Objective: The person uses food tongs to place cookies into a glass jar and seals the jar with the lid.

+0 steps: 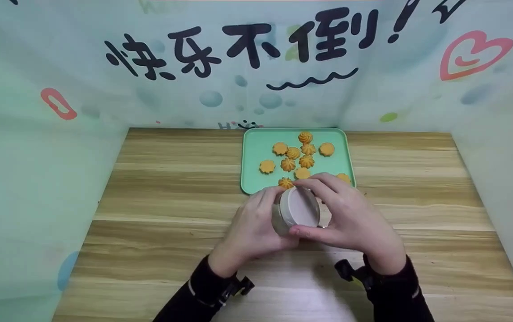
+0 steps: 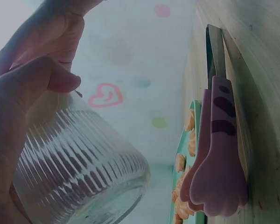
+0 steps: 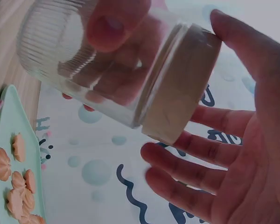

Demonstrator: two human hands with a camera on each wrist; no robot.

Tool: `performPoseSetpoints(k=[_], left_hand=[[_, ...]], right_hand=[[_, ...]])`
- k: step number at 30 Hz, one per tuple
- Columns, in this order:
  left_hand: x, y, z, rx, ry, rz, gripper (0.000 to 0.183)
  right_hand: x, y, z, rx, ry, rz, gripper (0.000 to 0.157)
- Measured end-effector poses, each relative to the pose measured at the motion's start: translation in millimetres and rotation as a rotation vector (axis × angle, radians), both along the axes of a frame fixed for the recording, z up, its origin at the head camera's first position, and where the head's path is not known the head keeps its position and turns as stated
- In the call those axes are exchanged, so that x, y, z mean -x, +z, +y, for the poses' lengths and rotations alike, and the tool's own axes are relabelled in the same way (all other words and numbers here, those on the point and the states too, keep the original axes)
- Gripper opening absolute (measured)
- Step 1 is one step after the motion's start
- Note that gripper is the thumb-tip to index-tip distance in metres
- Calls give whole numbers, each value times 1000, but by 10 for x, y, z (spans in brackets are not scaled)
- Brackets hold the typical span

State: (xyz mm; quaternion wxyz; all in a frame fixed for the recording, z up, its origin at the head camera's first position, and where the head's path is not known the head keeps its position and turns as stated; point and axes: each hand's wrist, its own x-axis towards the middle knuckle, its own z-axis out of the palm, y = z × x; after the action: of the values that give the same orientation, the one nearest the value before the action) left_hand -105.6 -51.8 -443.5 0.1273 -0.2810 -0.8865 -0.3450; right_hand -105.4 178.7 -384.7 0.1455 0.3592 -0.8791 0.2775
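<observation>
- Spreading beneath everything, the wooden table point(image 1: 162, 201) gives a flat base.
- The green tray point(image 1: 251, 147) lies at twelve o'clock from the jar in the head view, its raised rim presumably keeping things from sliding off.
- At nine o'clock, the left hand point(image 1: 258, 223) curls round the glass body, likely to steady it.
- At three o'clock, the right hand point(image 1: 355, 214) spans the lid, thumb against one edge and fingers against the other, probably for purchase.
- The ribbed jar point(image 2: 98, 158) is held tilted between both hands, above the table.
- Pink tongs point(image 2: 217, 154) rest at three o'clock from it in the left wrist view.
- The pale lid point(image 1: 303, 208) sits on the jar.
- Biscuits point(image 1: 288, 165) lie loosely scattered on the tray.
</observation>
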Motion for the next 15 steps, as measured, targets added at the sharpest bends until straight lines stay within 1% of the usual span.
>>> performPoseSetpoints(k=[3,5,7,10,12,15], left_hand=[[5,1,0,11,8,28,85],[12,-4,-6,13,0,23,87],[18,-7,-14,8,-18,-1,90],[22,-8,-26,-5,-51,-58,97],[24,-7,-29,-13,-65,-89,97],[26,-5,-31,-22,-74,-110,94]], right_hand=[[10,-6,-3,5,18,-3,73],[19,-10,0,8,56,2,72],[27,-11,4,18,112,13,73],[37,-10,4,41,197,39,75],[41,-4,1,62,245,49,75],[45,12,-8,81,296,54,73]])
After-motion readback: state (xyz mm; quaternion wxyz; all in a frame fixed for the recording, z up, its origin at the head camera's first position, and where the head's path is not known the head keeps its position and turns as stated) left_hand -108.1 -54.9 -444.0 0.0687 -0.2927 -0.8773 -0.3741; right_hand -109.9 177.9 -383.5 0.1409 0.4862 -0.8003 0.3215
